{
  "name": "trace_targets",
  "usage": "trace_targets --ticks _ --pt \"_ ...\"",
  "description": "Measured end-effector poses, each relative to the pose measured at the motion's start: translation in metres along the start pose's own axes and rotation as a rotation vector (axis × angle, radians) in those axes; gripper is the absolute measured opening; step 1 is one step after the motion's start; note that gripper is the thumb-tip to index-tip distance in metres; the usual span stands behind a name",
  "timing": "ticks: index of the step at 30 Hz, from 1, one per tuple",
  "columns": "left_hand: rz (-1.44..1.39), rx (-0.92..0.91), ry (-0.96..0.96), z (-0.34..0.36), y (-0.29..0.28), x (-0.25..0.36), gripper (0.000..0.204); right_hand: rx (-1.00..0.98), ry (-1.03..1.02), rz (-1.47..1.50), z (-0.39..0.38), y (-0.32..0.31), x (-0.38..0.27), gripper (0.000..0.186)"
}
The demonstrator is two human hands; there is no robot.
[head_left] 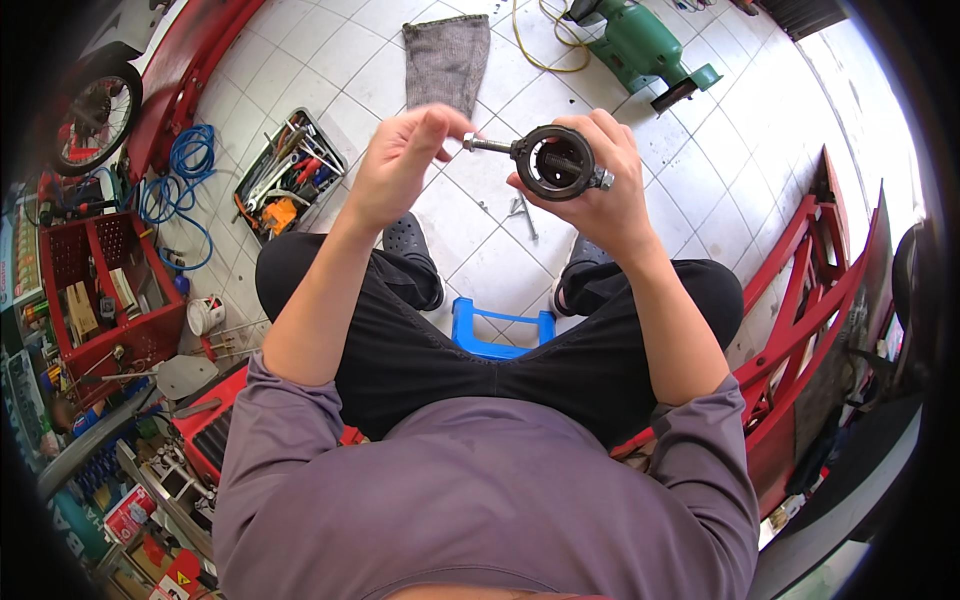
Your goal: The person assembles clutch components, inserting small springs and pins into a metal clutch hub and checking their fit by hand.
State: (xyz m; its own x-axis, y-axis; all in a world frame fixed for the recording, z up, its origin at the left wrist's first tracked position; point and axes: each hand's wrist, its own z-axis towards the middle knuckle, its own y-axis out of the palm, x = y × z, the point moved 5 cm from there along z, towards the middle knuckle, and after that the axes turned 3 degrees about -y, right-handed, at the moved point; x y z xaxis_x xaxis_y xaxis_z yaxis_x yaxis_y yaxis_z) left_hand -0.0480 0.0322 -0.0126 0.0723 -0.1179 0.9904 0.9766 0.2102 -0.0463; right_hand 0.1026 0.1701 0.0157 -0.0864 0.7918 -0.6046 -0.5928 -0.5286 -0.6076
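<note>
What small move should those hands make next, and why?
I'd perhaps suggest pinching the outer end of the silver bolt with the left hand and trying a turn: the right hand holds the dark ring, the bolt juts leftward, and the left hand is right beside its tip.

Your right hand holds a black ring, your left hand near its bolt. A tool tray sits left.

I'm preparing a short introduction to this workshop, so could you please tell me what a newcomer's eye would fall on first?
Probably the dark ring-shaped part in the right hand, above centre, with a bolt sticking out toward the left hand. Next might come the green machine at the upper right and the crowded tool tray at the upper left.
</note>
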Motion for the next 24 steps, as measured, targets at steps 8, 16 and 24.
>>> trace_targets --ticks 8,16,24 --pt "0.049 0.176 -0.069 0.004 0.017 0.024 0.05 -0.001 -0.003 -0.026 -0.001 -0.002 0.004 0.044" --pt "-0.072 0.247 -0.035 0.006 0.019 0.034 0.044 0.015 -0.014 -0.037 -0.002 -0.002 0.005 0.043" --pt "-0.008 0.136 -0.124 0.001 0.016 0.012 0.055 0.004 -0.002 -0.024 -0.002 -0.001 0.003 0.044"
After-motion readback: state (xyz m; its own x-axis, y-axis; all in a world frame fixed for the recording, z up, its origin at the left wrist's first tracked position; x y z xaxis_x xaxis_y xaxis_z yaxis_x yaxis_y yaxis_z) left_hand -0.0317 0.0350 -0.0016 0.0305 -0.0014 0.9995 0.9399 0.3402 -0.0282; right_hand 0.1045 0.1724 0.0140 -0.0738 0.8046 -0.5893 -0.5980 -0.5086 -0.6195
